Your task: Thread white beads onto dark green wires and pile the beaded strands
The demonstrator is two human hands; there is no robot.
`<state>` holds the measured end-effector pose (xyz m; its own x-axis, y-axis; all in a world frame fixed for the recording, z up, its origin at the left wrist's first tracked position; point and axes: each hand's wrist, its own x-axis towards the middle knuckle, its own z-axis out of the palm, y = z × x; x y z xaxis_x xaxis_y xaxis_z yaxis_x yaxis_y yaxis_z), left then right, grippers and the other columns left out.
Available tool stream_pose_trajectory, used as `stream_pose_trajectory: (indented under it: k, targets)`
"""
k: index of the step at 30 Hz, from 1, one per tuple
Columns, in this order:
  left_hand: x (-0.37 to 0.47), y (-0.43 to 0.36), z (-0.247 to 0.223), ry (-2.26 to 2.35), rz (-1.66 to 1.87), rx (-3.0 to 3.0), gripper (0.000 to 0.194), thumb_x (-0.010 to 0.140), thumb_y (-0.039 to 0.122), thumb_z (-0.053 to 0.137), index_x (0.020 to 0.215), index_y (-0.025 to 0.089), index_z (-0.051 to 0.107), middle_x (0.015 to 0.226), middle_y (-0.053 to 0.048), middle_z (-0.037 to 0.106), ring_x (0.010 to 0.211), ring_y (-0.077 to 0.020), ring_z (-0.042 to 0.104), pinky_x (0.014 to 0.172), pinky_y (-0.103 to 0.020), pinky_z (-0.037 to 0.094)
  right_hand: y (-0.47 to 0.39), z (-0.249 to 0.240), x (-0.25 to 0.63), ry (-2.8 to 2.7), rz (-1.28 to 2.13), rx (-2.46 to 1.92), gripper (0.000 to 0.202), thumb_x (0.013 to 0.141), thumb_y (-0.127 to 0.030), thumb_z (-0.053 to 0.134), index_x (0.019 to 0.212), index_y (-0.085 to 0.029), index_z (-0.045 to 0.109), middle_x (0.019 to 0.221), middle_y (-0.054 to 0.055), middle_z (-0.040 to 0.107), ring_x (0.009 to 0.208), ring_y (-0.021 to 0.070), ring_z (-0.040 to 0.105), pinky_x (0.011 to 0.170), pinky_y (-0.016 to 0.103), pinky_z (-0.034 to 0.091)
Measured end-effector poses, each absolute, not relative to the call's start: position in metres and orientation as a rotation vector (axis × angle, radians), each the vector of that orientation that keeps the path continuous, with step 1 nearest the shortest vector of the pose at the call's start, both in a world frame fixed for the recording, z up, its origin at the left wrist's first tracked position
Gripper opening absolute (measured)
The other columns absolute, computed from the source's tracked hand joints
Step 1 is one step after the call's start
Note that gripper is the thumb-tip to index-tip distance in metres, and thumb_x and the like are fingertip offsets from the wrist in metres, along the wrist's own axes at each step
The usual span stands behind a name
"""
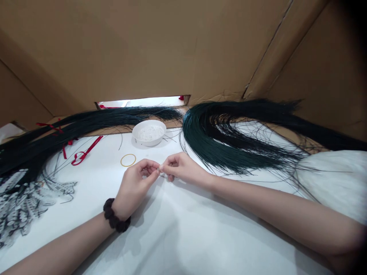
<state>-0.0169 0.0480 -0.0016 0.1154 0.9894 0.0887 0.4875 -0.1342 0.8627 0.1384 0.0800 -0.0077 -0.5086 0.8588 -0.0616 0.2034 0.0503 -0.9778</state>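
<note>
My left hand (137,184), with a dark scrunchie (115,215) around its wrist, is closed in a pinch at the middle of the white table. Fingertip to fingertip with it, my right hand (183,168) also pinches. Something tiny shows between the fingertips, too small to name. Just beyond the hands stands a white bowl (149,133) holding small white bits. A yellow rubber band (128,160) lies flat beside my left hand. Dark green strands (218,143) curve in a thick bundle behind my right hand.
Another dark bundle (94,120) stretches along the back left, near red ribbon pieces (86,152). White tufted strand ends (25,202) pile up at the left. A white plastic-like bundle (335,179) sits at the right. Cardboard walls (149,49) close off the back, with a low slot.
</note>
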Motion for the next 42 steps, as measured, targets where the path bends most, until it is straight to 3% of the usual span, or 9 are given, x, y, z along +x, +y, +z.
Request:
stream_pose_trajectory:
  k: [8, 16, 22, 29, 35, 42]
  targets:
    - [-0.020, 0.049, -0.004, 1.529, 0.952, 1.732, 0.017, 0.071, 0.028, 0.054, 0.080, 0.016, 0.059, 0.073, -0.003, 0.063, 0.067, -0.0161, 0.057, 0.061, -0.025, 0.043, 0.087, 0.006, 0.143, -1.886, 1.598, -1.089, 0.014, 0.071, -0.017, 0.053, 0.075, -0.010, 0.064, 0.055, -0.001, 0.056, 0.046, 0.0046, 0.043, 0.044, 0.016, 0.032]
    - [-0.017, 0.044, -0.001, 1.488, 0.914, 1.954, 0.014, 0.075, 0.024, 0.048, 0.082, 0.018, 0.058, 0.078, -0.002, 0.063, 0.071, -0.0149, 0.056, 0.067, -0.025, 0.042, 0.087, -0.007, 0.138, -1.681, 1.680, -1.013, 0.012, 0.069, -0.011, 0.055, 0.078, -0.014, 0.048, 0.054, -0.002, 0.055, 0.050, 0.0075, 0.052, 0.045, 0.016, 0.038]
    - [-0.016, 0.042, 0.001, 1.490, 0.951, 1.920, 0.019, 0.078, 0.025, 0.042, 0.086, 0.018, 0.058, 0.084, -0.003, 0.064, 0.077, -0.0166, 0.058, 0.069, -0.025, 0.043, 0.087, -0.008, 0.135, -1.641, 1.668, -1.012, 0.008, 0.069, -0.013, 0.057, 0.074, -0.012, 0.051, 0.055, -0.002, 0.054, 0.049, 0.0057, 0.051, 0.046, 0.015, 0.038]
    - [-0.014, 0.040, 0.000, 1.566, 0.937, 1.899, 0.013, 0.076, 0.026, 0.046, 0.086, 0.019, 0.049, 0.073, -0.001, 0.059, 0.066, -0.0149, 0.057, 0.060, -0.025, 0.043, 0.086, -0.011, 0.138, -1.806, 1.606, -0.972, 0.013, 0.069, -0.023, 0.057, 0.071, -0.011, 0.057, 0.055, -0.002, 0.052, 0.049, 0.0061, 0.048, 0.047, 0.017, 0.036]
    - [-0.015, 0.041, -0.001, 1.560, 0.952, 1.878, 0.012, 0.076, 0.024, 0.045, 0.086, 0.018, 0.048, 0.078, -0.002, 0.058, 0.072, -0.0152, 0.056, 0.065, -0.026, 0.043, 0.087, -0.010, 0.139, -1.901, 1.536, -0.957, 0.005, 0.067, -0.013, 0.051, 0.070, -0.012, 0.054, 0.054, -0.003, 0.049, 0.049, 0.0050, 0.044, 0.046, 0.016, 0.033]
    - [-0.015, 0.040, -0.003, 1.512, 0.949, 1.877, 0.009, 0.077, 0.022, 0.044, 0.085, 0.019, 0.047, 0.077, -0.001, 0.058, 0.069, -0.0148, 0.055, 0.062, -0.026, 0.042, 0.087, -0.010, 0.139, -1.911, 1.566, -0.973, 0.013, 0.064, -0.007, 0.047, 0.074, -0.013, 0.053, 0.056, -0.003, 0.052, 0.051, 0.0059, 0.046, 0.048, 0.016, 0.033]
